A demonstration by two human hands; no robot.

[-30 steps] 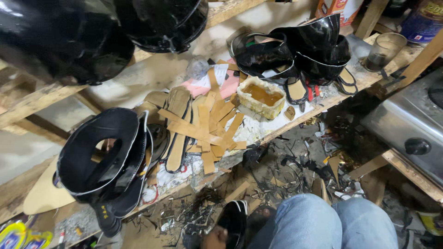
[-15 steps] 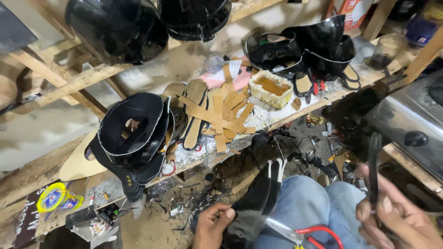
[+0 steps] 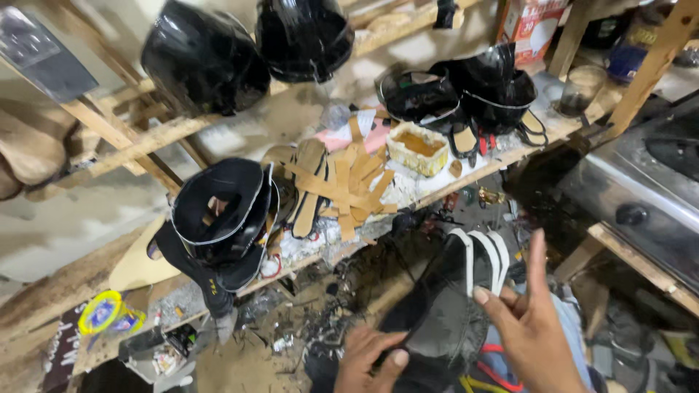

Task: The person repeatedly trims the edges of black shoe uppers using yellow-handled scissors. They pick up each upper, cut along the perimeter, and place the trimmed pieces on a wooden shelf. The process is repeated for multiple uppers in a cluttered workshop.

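My left hand (image 3: 368, 360) grips the lower edge of a black shoe upper with white stripes (image 3: 445, 306), held over my lap. My right hand (image 3: 528, 320) rests against the right side of that upper, with the thumb on it and one finger raised. On the wooden bench behind, a stack of black shoe uppers (image 3: 222, 218) stands at the left. A pile of tan leather strips and insoles (image 3: 342, 185) lies in the middle.
A small tub of yellow glue (image 3: 416, 148) sits right of the strips, with more black uppers and straps (image 3: 466, 94) behind it. Black shiny pieces (image 3: 207, 62) hang above. A metal stove (image 3: 641, 196) stands at the right. Scraps litter the floor (image 3: 291, 327).
The view has swung down and right. The striped black upper has risen in front of me, my left hand has shifted up on it, and my right hand has let go of a thin dark tool.
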